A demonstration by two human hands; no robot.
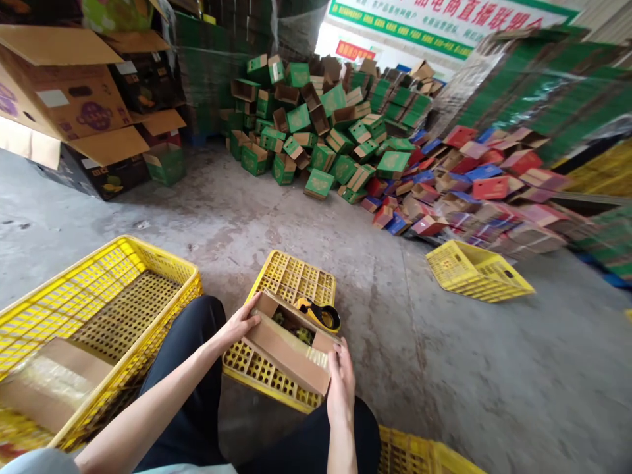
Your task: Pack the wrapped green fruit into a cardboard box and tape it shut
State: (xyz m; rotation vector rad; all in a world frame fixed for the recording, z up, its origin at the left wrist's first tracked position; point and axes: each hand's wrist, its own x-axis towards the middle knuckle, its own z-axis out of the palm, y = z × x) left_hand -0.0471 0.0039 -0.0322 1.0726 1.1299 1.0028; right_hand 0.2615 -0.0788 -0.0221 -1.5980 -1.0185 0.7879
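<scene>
Cardboard box [289, 349] btwn L grip [239, 323] & R grip [342, 380], both part-curled, holding opp. ends.

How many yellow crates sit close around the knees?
3: one crate beside the left knee, one in front beneath the carton, one cut off at bottom right. More may be hidden.

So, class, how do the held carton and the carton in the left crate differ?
The left hand and right hand hold the held carton; the crated carton lies in the yellow crate, untouched. The held carton's opening shows green contents; the crated carton shows no opening. Both are brown with shiny tape.
</scene>
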